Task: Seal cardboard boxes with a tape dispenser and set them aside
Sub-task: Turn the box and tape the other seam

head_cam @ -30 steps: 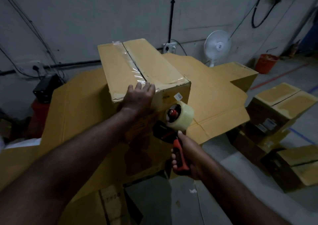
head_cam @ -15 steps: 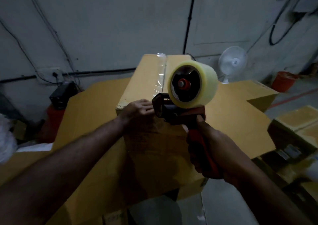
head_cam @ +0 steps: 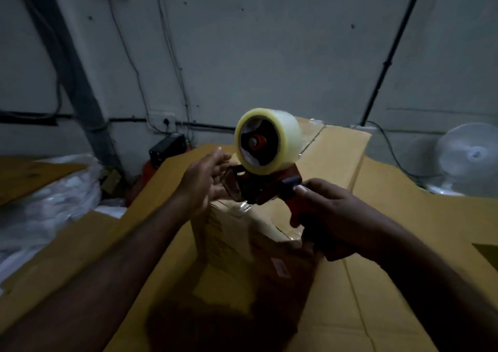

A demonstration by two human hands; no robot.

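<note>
Flattened cardboard sheets (head_cam: 390, 284) lay around the foot of the cardboard box (head_cam: 229, 244), on its near side and on both flanks. The box stood upright in the middle of them, a printed label on its near face. A strip of clear tape (head_cam: 269, 229) ran over the box's near top edge and down that face.

Above that edge, the right hand (head_cam: 331, 217) was clenched around the handle of the tape dispenser (head_cam: 265, 187), thumb laid along the top. The dispenser's front end sat just over the box's near edge; contact could not be confirmed. The left hand (head_cam: 202, 182) was held at the box's left near corner, fingers straight and released, just beside the dispenser's front; touching could not be determined. The tape roll (head_cam: 283, 141) stood over the box top.

Left of the box lay white plastic sheeting (head_cam: 48, 203). Behind the box to its left sat a black device (head_cam: 167, 149); to its right, a white fan (head_cam: 470, 153). A grey wall (head_cam: 256, 41) stood behind the box.
</note>
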